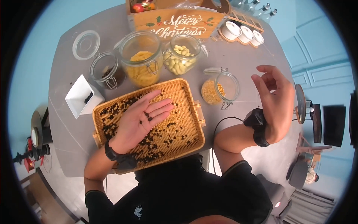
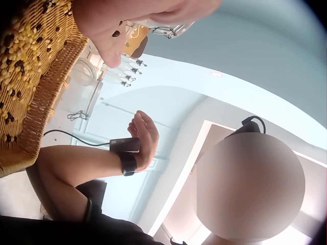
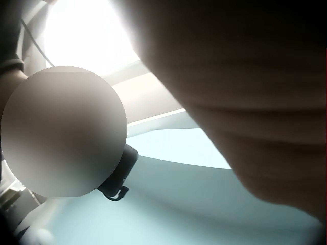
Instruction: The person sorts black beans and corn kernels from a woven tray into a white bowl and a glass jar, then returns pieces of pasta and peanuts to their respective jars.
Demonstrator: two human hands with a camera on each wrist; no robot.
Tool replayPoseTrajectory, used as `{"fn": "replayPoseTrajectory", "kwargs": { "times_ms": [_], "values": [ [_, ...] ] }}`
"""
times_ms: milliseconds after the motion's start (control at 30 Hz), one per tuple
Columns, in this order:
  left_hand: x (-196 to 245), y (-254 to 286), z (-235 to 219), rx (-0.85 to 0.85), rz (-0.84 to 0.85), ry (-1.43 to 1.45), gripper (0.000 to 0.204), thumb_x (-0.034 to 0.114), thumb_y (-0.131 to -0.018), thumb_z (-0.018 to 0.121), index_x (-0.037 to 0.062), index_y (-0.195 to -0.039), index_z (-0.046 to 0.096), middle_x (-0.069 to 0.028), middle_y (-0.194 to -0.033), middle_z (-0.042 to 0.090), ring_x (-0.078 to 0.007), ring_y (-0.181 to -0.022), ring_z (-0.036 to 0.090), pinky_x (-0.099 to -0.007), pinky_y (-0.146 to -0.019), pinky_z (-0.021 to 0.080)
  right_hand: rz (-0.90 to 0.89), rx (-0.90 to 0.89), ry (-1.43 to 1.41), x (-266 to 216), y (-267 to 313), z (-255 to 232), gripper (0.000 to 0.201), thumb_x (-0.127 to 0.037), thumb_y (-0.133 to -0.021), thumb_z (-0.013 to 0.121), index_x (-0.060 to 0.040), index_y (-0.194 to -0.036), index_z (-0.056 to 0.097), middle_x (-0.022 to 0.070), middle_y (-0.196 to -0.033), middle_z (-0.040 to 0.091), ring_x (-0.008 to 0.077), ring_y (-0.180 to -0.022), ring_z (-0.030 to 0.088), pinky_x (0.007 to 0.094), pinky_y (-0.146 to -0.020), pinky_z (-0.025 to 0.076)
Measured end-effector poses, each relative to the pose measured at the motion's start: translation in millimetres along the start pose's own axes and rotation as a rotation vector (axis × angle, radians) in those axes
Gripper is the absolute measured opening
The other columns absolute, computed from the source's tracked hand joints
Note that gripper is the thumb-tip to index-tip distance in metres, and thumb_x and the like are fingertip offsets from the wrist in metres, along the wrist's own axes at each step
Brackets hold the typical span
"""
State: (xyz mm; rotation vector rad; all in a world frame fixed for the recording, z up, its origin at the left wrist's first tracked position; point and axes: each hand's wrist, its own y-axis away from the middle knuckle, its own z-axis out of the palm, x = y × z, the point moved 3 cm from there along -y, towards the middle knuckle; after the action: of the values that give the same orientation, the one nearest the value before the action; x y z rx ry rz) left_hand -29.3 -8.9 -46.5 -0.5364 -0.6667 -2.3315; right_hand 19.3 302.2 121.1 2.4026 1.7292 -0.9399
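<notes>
My left hand is held palm up over a wicker tray, fingers extended. Several dark beans lie on its palm and at the base of its fingers. Loose dark beans and yellow corn kernels are scattered together over the tray, the dark ones mostly towards its left and front. Raised at the right side of the table, my right hand has loosely bent fingers, with no object visible in it. A glass jar of corn kernels stands between that hand and the tray, its lid tipped open.
A white square bowl with a few dark beans is left of the tray. Behind stand open jars of dark beans, yellow pasta and peanuts. Farther back are a wooden Christmas box and white canisters.
</notes>
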Motion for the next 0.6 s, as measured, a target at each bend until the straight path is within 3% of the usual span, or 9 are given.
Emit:
{"fn": "replayPoseTrajectory", "kwargs": {
  "times_ms": [167,267,300,400,533,600],
  "values": [
    [1,2,-2,-0.046,0.015,0.132,0.056,0.011,-0.112,0.040,-0.0079,-0.164,0.029,-0.0363,-0.161,0.042,-0.0452,-0.153,0.043,-0.0513,-0.130,0.036,-0.160,0.023,-0.086,-19,9,-1,0.025,-0.007,-0.089,0.083,-0.0002,-0.112,0.075,0.0054,-0.074,0.064,0.0151,-0.071,0.058,0.0304,-0.071,0.050],
    [15,7,4,-0.032,0.003,0.219,0.061,0.009,-0.107,0.037,-0.0102,-0.164,0.030,-0.0334,-0.165,0.040,-0.0410,-0.157,0.039,-0.0475,-0.131,0.034,-0.298,0.007,-0.150,-36,14,3,0.027,-0.002,-0.086,0.085,0.0004,-0.111,0.075,0.0056,-0.075,0.062,0.0150,-0.071,0.057,0.0300,-0.071,0.050],
    [22,10,7,-0.063,0.060,0.282,0.065,0.007,-0.101,0.038,-0.0133,-0.162,0.030,-0.0324,-0.165,0.040,-0.0414,-0.157,0.039,-0.0476,-0.131,0.034,-0.329,-0.007,-0.146,-41,16,4,0.028,-0.001,-0.085,0.085,0.0014,-0.111,0.074,0.0068,-0.076,0.062,0.0159,-0.071,0.057,0.0302,-0.071,0.049],
    [46,23,6,-0.199,0.211,0.459,0.066,0.012,-0.102,0.038,-0.0137,-0.163,0.030,-0.0308,-0.167,0.040,-0.0410,-0.158,0.038,-0.0464,-0.131,0.035,-0.435,-0.062,-0.162,-55,26,3,0.030,0.001,-0.082,0.084,0.0039,-0.110,0.074,0.0099,-0.080,0.062,0.0186,-0.072,0.059,0.0308,-0.070,0.048],
    [91,45,-19,-0.265,0.558,0.576,0.058,0.023,-0.104,0.047,-0.0108,-0.150,0.046,-0.0269,-0.152,0.054,-0.0391,-0.145,0.051,-0.0492,-0.127,0.039,-0.548,-0.105,-0.196,-63,35,-1,0.031,0.001,-0.080,0.084,0.0061,-0.109,0.074,0.0129,-0.083,0.063,0.0219,-0.073,0.062,0.0318,-0.069,0.047],
    [122,57,-36,-0.172,0.768,0.498,0.048,0.018,-0.104,0.049,-0.0076,-0.144,0.051,-0.0220,-0.145,0.057,-0.0359,-0.141,0.053,-0.0479,-0.124,0.042,-0.568,-0.102,-0.187,-64,37,-1,0.032,-0.001,-0.080,0.085,0.0056,-0.110,0.074,0.0136,-0.084,0.064,0.0234,-0.074,0.062,0.0325,-0.069,0.047]
  ]
}}
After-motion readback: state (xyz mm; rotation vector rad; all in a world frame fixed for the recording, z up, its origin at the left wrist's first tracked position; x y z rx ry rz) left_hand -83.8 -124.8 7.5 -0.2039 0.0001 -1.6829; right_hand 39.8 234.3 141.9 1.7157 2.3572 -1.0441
